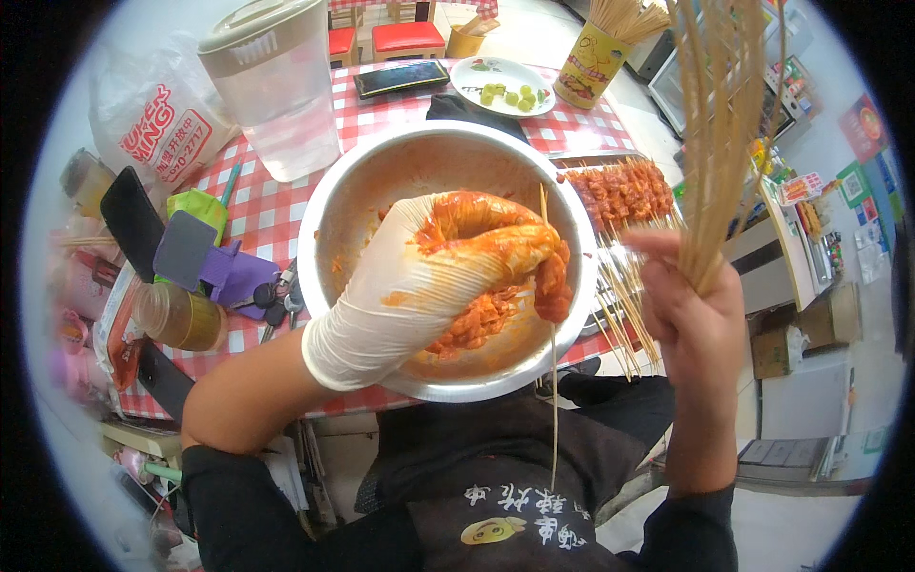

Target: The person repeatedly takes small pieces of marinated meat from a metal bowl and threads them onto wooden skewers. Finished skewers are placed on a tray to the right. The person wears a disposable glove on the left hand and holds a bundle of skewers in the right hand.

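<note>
My left hand (457, 261), in a thin white glove smeared with red marinade, is over a wide steel bowl (318, 322). Its fingertips pinch a piece of marinated meat (552, 289). A bamboo skewer (555, 407) runs through that piece, its point showing above and its long end hanging past the bowl's near rim. More red meat pieces (477, 325) lie in the bowl, partly hidden by the glove. Bare, my right hand (697, 307) grips a bundle of bamboo skewers (722, 143) upright, right of the bowl, with the index finger pointing left.
Rows of skewered meat (618, 191) lie on a tray at right. Behind the bowl are a plate of green grapes (472, 71), a phone (400, 79) and a skewer can (593, 64). A plastic pitcher (286, 121), keys (275, 300) and a lidded jar (179, 318) crowd the left.
</note>
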The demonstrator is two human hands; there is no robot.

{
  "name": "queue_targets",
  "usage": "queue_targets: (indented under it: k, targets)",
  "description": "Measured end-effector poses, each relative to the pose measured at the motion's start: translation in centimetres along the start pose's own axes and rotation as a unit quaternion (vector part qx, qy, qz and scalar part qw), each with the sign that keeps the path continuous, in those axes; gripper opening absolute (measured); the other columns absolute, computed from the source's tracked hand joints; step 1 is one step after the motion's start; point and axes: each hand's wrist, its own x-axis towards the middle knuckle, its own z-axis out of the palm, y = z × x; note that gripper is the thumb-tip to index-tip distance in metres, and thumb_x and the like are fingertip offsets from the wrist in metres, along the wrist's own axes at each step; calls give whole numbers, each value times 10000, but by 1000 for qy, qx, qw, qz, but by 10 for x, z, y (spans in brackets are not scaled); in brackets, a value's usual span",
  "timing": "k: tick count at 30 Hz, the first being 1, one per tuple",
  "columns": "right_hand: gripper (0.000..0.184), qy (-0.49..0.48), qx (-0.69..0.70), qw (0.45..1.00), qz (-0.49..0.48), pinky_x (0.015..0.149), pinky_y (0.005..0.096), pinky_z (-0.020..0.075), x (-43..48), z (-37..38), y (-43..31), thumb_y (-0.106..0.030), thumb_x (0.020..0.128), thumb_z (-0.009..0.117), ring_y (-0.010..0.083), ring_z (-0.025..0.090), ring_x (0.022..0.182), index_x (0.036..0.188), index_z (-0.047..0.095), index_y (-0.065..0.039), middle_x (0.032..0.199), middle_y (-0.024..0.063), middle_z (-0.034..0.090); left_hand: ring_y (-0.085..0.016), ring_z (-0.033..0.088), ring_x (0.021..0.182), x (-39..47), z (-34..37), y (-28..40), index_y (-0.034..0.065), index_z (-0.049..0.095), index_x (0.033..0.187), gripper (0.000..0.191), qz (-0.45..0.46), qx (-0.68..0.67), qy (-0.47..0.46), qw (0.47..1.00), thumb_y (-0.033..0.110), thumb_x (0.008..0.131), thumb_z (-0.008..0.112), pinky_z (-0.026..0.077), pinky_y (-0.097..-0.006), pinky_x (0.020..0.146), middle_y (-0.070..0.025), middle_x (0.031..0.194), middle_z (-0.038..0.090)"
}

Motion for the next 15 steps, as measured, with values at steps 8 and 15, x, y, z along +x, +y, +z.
queue_targets:
  k: [8, 15]
  targets:
    - [264, -95, 13, 994, -49, 680, 200, 440, 38, 31, -9, -65, 993, 568, 29, 566, 752, 1211, 685, 25, 919, 15, 692, -299, 516, 1361, 2, -16, -10, 67, 337, 1528, 618, -1, -105, -103, 989, 146, 993, 635, 480, -409, 1125, -194, 1526, 438]
    - [220, -88, -16, 994, -71, 705, 211, 461, 36, 36, -4, -64, 974, 602, 45, 594, 784, 1157, 687, 21, 915, 20, 697, -308, 501, 1374, 2, -19, -8, 78, 323, 1541, 625, -28, -126, -99, 987, 131, 996, 626, 476, -409, 1130, -198, 1541, 417]
